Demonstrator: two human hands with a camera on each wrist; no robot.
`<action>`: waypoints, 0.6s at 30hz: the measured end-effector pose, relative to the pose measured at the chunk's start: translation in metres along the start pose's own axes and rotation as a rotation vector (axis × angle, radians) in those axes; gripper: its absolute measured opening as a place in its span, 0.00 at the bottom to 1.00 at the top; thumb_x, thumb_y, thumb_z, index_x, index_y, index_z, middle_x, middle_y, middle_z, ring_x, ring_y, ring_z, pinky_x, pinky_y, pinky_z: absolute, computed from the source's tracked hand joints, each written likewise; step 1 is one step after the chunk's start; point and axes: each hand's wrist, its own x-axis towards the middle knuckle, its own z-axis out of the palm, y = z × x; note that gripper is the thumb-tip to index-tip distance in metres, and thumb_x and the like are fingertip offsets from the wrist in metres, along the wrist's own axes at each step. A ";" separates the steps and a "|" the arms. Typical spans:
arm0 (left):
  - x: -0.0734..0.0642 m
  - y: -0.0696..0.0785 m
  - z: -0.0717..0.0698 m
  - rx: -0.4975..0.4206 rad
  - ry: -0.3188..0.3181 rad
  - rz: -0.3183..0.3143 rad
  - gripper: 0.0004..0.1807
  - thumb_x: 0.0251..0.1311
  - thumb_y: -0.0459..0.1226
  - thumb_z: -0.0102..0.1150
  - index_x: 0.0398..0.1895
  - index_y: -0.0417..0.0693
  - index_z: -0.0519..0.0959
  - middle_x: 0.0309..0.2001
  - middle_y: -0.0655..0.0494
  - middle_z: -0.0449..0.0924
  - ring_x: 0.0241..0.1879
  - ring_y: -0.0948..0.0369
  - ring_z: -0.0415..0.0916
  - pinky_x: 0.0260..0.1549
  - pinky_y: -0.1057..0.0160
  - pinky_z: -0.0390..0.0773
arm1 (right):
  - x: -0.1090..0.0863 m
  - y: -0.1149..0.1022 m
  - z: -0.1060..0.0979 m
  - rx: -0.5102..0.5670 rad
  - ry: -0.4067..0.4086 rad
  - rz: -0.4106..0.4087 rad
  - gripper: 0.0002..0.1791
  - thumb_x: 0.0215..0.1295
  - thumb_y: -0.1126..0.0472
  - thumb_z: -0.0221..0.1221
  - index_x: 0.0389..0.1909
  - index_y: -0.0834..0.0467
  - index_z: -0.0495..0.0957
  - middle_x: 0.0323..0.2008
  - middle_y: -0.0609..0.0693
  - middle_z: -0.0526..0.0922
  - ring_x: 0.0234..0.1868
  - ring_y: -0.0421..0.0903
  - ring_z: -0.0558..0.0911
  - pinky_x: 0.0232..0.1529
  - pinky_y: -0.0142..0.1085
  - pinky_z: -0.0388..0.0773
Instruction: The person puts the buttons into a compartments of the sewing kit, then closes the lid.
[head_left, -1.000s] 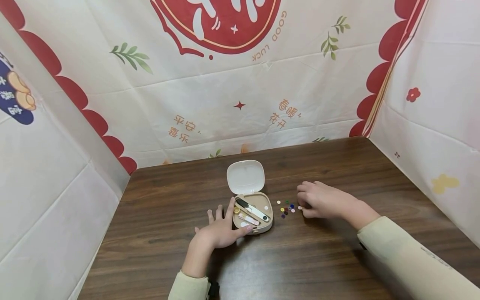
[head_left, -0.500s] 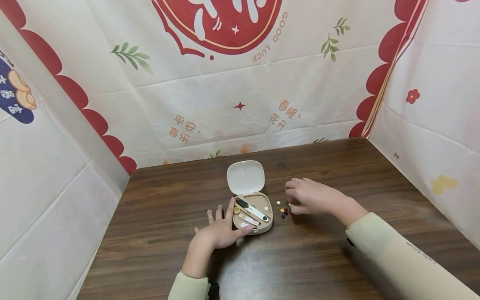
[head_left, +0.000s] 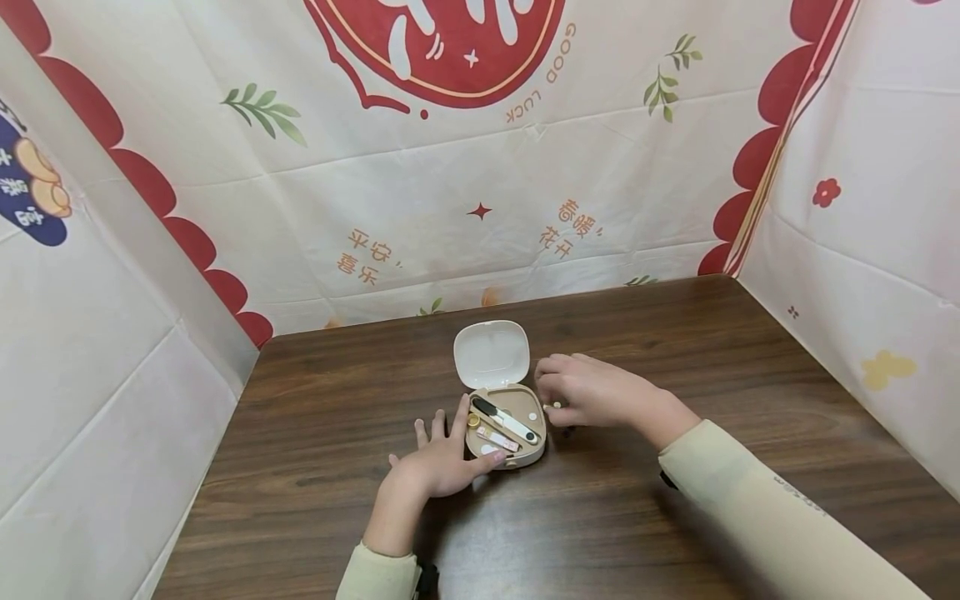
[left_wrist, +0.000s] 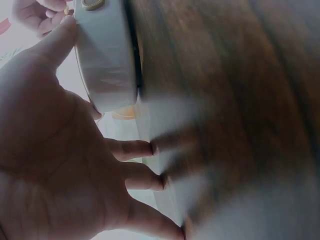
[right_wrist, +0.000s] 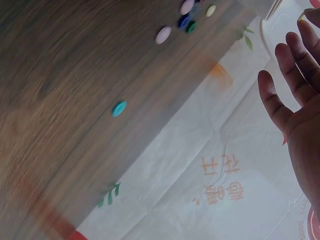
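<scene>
In the head view, a small beige case [head_left: 534, 457] lies open on the table, its white lid [head_left: 491, 354] tilted back. My left hand [head_left: 435, 464] has thumb and index finger straight against the case; its other fingertips touch the table in the left wrist view. My right hand [head_left: 592, 392] is at the case's right side, pinching a small pale yellowish button [left_wrist: 66, 9] between thumb and fingertip. Inside the case are a long black-and-white tool [head_left: 504, 419], a gold round piece [head_left: 473, 421], a printed strip [head_left: 497, 439] and a white disc [head_left: 532, 416].
Several loose buttons lie on the brown table [head_left: 300, 500], mostly hidden by my right hand in the head view. In the right wrist view a turquoise button [right_wrist: 119, 108] and a pink button [right_wrist: 163, 35] show. A printed cloth [head_left: 420, 192] hangs behind the table.
My right hand has moved left from the far side of the loose buttons to the case's right edge, carrying a button. The left hand and the case have stayed in place.
</scene>
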 end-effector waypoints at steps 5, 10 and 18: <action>0.000 0.000 0.000 0.004 0.000 -0.002 0.57 0.47 0.80 0.42 0.77 0.78 0.30 0.79 0.45 0.43 0.77 0.38 0.38 0.52 0.14 0.45 | 0.009 -0.005 0.004 0.007 0.025 -0.035 0.04 0.55 0.55 0.63 0.26 0.48 0.78 0.35 0.42 0.75 0.37 0.38 0.73 0.39 0.38 0.73; 0.000 0.000 0.000 0.003 -0.002 -0.004 0.57 0.47 0.80 0.42 0.77 0.78 0.30 0.79 0.44 0.42 0.77 0.38 0.38 0.52 0.15 0.45 | 0.018 -0.008 0.010 -0.018 0.053 -0.065 0.04 0.56 0.56 0.63 0.26 0.48 0.77 0.32 0.40 0.73 0.33 0.36 0.72 0.36 0.36 0.73; 0.001 -0.001 0.000 0.008 0.003 -0.002 0.58 0.47 0.80 0.42 0.77 0.77 0.30 0.79 0.45 0.43 0.77 0.38 0.38 0.51 0.14 0.46 | 0.030 -0.013 0.019 -0.053 0.037 -0.058 0.06 0.55 0.58 0.62 0.24 0.47 0.75 0.25 0.37 0.69 0.26 0.35 0.68 0.34 0.36 0.72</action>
